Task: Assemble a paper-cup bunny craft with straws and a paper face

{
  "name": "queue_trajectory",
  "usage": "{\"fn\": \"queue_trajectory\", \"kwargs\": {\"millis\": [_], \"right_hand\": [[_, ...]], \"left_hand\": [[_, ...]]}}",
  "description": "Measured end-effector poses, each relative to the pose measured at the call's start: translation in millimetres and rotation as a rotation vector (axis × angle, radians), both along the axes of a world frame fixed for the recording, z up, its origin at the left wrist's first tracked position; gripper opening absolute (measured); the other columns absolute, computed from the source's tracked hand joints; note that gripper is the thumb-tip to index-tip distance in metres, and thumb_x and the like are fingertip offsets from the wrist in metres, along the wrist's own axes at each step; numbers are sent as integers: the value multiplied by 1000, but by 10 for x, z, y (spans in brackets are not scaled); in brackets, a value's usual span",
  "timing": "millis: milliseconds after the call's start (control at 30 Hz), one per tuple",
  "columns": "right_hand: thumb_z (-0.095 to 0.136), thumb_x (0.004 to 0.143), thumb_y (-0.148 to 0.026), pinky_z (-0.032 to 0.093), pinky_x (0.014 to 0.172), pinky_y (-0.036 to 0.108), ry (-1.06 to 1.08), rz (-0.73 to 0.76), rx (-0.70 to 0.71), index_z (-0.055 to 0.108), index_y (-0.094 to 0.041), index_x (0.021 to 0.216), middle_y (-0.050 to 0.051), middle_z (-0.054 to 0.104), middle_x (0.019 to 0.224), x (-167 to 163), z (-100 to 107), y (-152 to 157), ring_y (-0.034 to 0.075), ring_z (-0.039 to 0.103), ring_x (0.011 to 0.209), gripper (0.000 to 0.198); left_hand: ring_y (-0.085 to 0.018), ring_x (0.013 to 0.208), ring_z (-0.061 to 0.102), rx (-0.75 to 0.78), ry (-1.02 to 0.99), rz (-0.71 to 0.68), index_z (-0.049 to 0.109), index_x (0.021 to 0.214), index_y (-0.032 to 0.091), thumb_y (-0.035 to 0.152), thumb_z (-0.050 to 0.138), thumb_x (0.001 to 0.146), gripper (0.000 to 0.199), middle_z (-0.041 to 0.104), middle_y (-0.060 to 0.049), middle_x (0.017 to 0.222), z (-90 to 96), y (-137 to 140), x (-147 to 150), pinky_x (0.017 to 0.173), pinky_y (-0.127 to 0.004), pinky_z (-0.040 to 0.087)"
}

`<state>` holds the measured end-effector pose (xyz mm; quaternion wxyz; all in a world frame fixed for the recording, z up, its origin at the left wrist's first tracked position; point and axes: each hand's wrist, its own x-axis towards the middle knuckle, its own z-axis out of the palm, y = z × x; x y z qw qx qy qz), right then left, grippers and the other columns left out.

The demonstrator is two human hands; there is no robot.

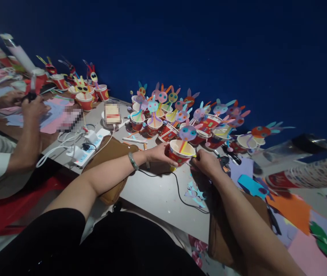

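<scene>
In the head view, my left hand (160,153) grips a red and white paper cup (177,158) from its left side. A purple paper rabbit head (187,132) with blue eyes stands up from the cup on an orange and yellow paper strip. My right hand (206,162) is closed just right of the cup, fingertips close to its wall. A bit of yellow shows by those fingertips, but what they hold is hidden. Behind the cup stand several similar paper cups (154,126) with coloured rabbit heads.
A power strip (92,147) with white cables lies left. A black cord (177,188) crosses the grey table (152,197). Stacked paper cups (309,174), orange paper (291,207) and green scissors (326,243) are right. At far left, a co-worker's hands (33,103) work over paper sheets.
</scene>
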<state>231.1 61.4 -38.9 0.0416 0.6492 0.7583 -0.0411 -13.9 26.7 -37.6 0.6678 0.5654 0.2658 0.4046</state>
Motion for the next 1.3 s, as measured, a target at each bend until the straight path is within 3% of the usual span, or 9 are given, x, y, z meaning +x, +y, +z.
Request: {"fn": "queue_trajectory", "kwargs": {"millis": [133,233,300,400,500,633,767,1067,1300], "right_hand": [[52,84,-31,43,67,33,106,-61,41,62,-17,94,15,71,88,44,127,-45,28,67,83,20],[48,83,-31,45,64,33,264,-111,92,53,-21,93,8,68,76,72,230,-163,25,66,74,15],[45,83,-29,45,58,30,518,-149,150,43,-25,88,0,61,66,50,257,-280,19,62,62,7],[52,80,-30,37,45,25,1131,-252,282,32,-27,80,-9,45,55,-27,222,-457,13,45,44,20],[63,79,-40,29,41,23,1381,-269,243,36,-28,84,-12,35,51,-66,162,-562,10,33,40,30],[58,83,-66,28,43,24,1288,-54,-61,53,-24,81,-7,39,54,-1,166,-593,9,33,43,42],[53,86,-69,31,46,25,1018,91,-205,63,-20,73,-2,46,58,31,219,-595,11,40,51,52],[55,82,-73,25,43,24,1092,5,-428,65,-20,74,-4,38,54,-61,142,-603,9,32,47,55],[58,78,-74,21,42,25,1151,-35,-431,62,-21,69,-5,34,50,-122,152,-609,9,29,45,55]], "left_hand": [[-30,113,65,-6,-29,-45,66,115,12,35,93,53,71,69,-17,120,153,79,73,106,-47,45],[-28,106,67,4,-38,-49,68,109,11,32,92,56,62,71,-15,110,326,162,139,100,-47,49],[-26,99,69,-42,-54,-45,67,107,11,35,89,59,58,72,-15,108,400,211,175,94,-46,53],[-24,96,69,-176,-112,29,63,113,14,36,88,62,61,71,-15,110,419,254,192,87,-43,56],[-26,100,69,-260,-129,51,59,117,15,33,87,64,63,70,-15,113,392,269,156,88,-44,57],[-25,100,67,-261,-95,74,59,113,12,34,84,68,56,69,-15,110,360,315,78,90,-45,57],[-24,99,66,-294,-87,93,59,114,12,36,84,68,58,68,-15,109,292,385,54,89,-45,57],[-21,88,69,-268,-16,-43,64,103,11,42,84,67,51,71,-11,98,264,340,110,80,-37,57],[-14,75,62,-238,78,-79,63,89,11,42,83,67,43,67,-6,83,273,274,131,71,-31,52]]}}
